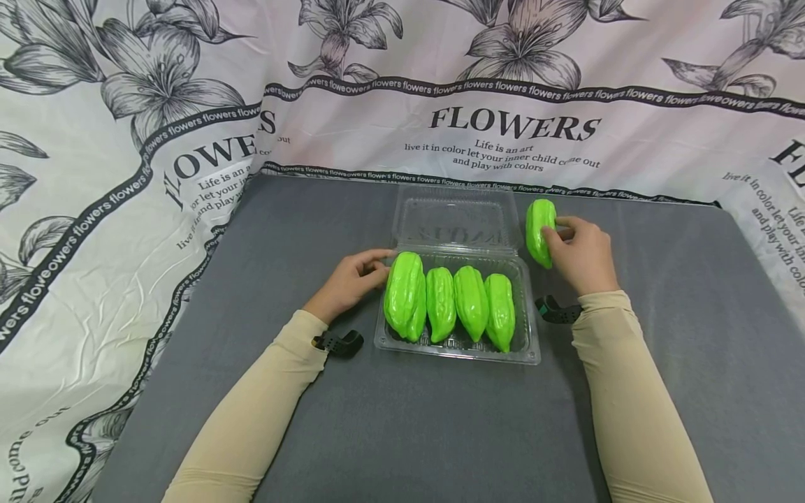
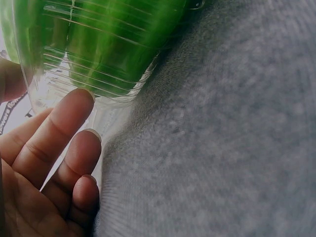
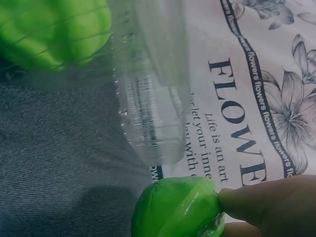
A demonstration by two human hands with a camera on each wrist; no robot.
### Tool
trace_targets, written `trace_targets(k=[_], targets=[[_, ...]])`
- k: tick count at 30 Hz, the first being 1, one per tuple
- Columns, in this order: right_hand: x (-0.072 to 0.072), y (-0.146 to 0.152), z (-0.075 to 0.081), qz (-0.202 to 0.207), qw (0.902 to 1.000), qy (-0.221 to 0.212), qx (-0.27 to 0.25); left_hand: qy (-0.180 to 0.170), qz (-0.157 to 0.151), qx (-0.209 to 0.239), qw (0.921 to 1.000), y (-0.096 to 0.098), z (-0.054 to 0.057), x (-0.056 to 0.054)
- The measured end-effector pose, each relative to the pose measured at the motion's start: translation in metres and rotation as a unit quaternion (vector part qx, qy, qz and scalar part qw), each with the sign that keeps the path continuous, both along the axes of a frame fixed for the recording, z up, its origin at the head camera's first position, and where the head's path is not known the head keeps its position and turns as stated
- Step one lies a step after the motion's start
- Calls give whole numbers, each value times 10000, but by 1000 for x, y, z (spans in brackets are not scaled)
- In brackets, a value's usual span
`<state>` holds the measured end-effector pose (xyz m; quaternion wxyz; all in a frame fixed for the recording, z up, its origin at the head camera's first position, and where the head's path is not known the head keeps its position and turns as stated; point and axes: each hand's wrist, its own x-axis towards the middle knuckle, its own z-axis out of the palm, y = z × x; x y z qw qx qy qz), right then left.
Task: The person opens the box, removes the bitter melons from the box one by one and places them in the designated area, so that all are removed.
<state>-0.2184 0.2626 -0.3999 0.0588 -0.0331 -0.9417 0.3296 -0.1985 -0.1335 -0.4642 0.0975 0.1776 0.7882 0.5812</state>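
A clear plastic clamshell box [image 1: 459, 353] lies with its lid [image 1: 455, 216] folded back, away from me. Several shiny bright-green ridged fruits [image 1: 472, 304], tapered like star fruit, lie side by side in its base. To the right of the lid, my right hand [image 1: 585, 255] pinches another green ridged fruit [image 1: 539, 230] between thumb and fingers, its tapered end toward me. That fruit [image 3: 175, 207] also shows low in the right wrist view. My left hand [image 1: 352, 283] is at the box's left side, loosely bent fingertips [image 2: 81, 98] right at the clear wall.
A grey cloth-covered table [image 1: 440, 433] lies under the box. White fabric [image 1: 352, 133] with black flower prints and lettering hangs behind it and along the left. Dark straps [image 1: 339, 344] are on both wrists, over beige sleeves.
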Motion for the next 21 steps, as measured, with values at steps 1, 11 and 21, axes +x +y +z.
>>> trace_targets(k=[1, 11, 21], targets=[[0, 0, -1, -8, 10000, -27, -1, 7, 5, 3, 10000, 0, 0, 0], [-5, 1, -11, 23, 9998, -179, 112, 55, 15, 34, 10000, 0, -2, -2], [-6, 3, -19, 9, 9995, -257, 163, 28, -6, 29, 10000, 0, 0, 0]])
